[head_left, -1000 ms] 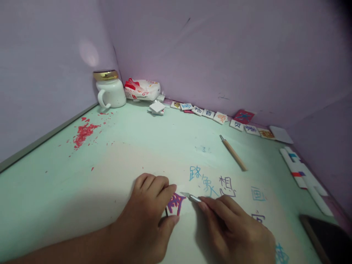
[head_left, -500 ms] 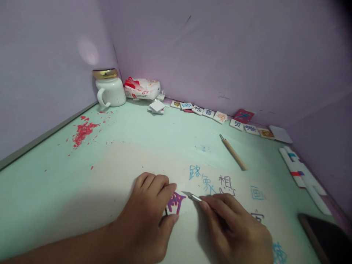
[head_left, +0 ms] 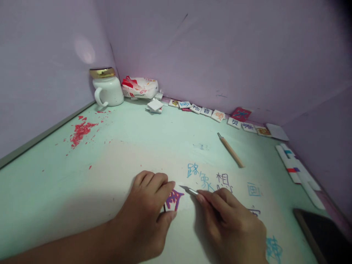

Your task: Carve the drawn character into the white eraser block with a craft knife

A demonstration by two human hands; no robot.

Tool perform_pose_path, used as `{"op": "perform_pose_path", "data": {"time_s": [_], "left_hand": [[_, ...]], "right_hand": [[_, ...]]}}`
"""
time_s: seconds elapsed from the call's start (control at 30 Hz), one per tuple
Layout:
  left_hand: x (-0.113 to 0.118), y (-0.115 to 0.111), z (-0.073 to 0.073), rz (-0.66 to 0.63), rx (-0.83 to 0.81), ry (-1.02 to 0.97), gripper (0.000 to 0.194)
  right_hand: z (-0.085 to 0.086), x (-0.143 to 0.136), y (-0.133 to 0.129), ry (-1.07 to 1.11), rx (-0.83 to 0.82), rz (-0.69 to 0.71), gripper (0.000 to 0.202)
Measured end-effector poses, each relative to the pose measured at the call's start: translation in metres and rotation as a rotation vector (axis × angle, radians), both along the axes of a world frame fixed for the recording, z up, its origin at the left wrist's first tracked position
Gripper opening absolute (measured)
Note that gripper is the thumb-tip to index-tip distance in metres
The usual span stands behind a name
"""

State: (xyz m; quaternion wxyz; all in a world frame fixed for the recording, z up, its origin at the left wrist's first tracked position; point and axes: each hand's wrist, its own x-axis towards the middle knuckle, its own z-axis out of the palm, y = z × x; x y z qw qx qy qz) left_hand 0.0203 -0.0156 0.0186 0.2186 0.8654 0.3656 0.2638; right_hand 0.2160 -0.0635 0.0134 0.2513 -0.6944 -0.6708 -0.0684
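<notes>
A small white square tile with a purple character [head_left: 174, 200] lies on the pale sheet. My left hand [head_left: 150, 209] grips it, thumb at the near edge and fingers over the far one, so its left part is hidden. In my right hand [head_left: 233, 223] is a craft knife [head_left: 189, 190], held like a pen. Its pointed blade is angled to the left, just beyond the tile's upper right corner. Whether the blade touches anything, I cannot tell.
Characters are drawn on the sheet [head_left: 115, 161]. A wooden-handled carving tool [head_left: 231, 150] lies beyond it. Tiles [head_left: 206, 112] line the back wall, near a lidded mug [head_left: 110, 91] and tissue pack [head_left: 140, 88]. Red shavings [head_left: 81, 134] lie left; markers [head_left: 299, 172] and a dark phone-like slab [head_left: 324, 234], right.
The whole view has shifted slightly. The knife's blade has moved a little farther from me, while my left hand keeps its grip on the tile.
</notes>
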Motion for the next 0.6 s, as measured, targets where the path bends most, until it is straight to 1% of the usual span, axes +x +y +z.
{"op": "perform_pose_path", "data": {"time_s": [0.13,0.2,0.33,0.43,0.6], "left_hand": [[0.000,0.000,0.000,0.001,0.016,0.000,0.036],[0.000,0.000,0.000,0.001,0.022,-0.001,0.037],[0.001,0.000,0.000,0.003,0.026,-0.005,0.038],[0.001,0.000,0.000,0.005,0.019,0.005,0.039],[0.001,0.000,0.002,-0.005,0.021,0.006,0.040]], "right_hand": [[-0.002,0.006,0.003,-0.131,0.083,-0.055,0.036],[-0.003,0.007,0.002,-0.081,0.096,-0.030,0.034],[0.000,0.001,-0.005,0.020,0.048,0.022,0.030],[0.002,-0.003,-0.007,0.015,0.027,0.030,0.032],[0.002,0.001,-0.004,0.000,0.021,0.052,0.033]]}}
